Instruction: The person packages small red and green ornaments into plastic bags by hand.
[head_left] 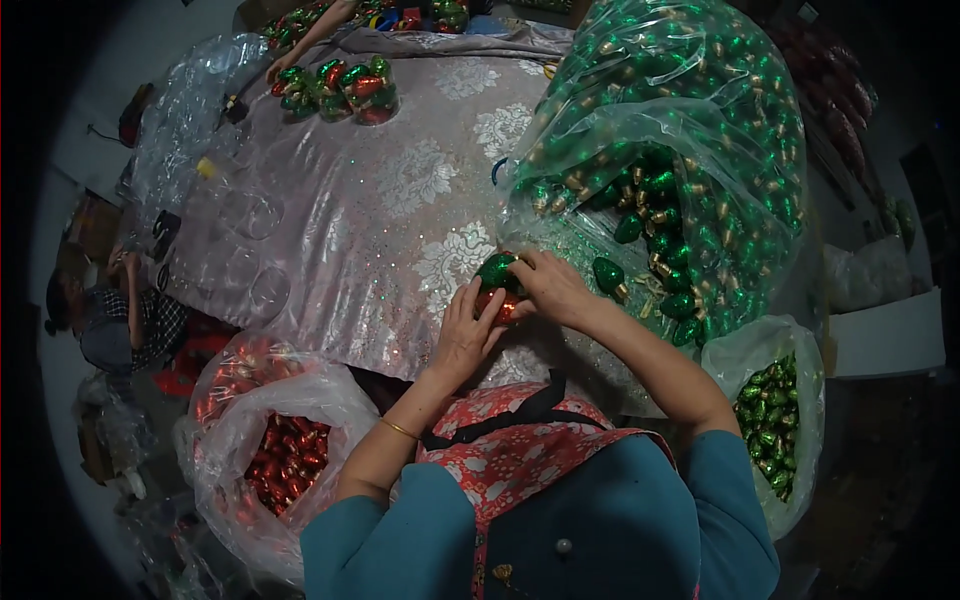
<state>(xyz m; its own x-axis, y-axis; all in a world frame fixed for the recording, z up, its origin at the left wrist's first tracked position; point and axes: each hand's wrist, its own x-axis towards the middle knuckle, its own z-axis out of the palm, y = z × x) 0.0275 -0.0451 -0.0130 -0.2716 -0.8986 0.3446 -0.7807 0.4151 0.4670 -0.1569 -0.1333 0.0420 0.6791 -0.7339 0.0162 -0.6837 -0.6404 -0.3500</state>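
Left hand: the person's bare left hand [466,328], fingers slightly spread, lies against the near left side of the ornaments; I cannot tell whether it grips them or only steadies them.
Right hand: the bare right hand [548,287], fingers bent together, touches the ornaments from the right; whether it pinches one cannot be told.
Ornaments in hand: a glittery dark-green ornament [496,270] with a shiny red ornament [494,304] just nearer the person, both between the hands, close to the table's near edge.
Table: a surface covered with a silvery-pink floral cloth [375,235], strewn with glitter specks.
Loose piece: a single dark-green glittery bulb [608,273] lies just right of the right hand.
Right side of table: a large clear plastic bag [690,130] spills gold-capped green bulbs [668,225] toward the near right corner.
Far left corner: clear tubs of red and green ornaments [335,90] stand in a row, another person's hand [281,68] beside them.
Below the near edge: a translucent bag of red ornaments [345,425] at left, a translucent bag of light-green ornaments [806,420] at right.
Beyond the left edge: a person in a checked top [145,320].
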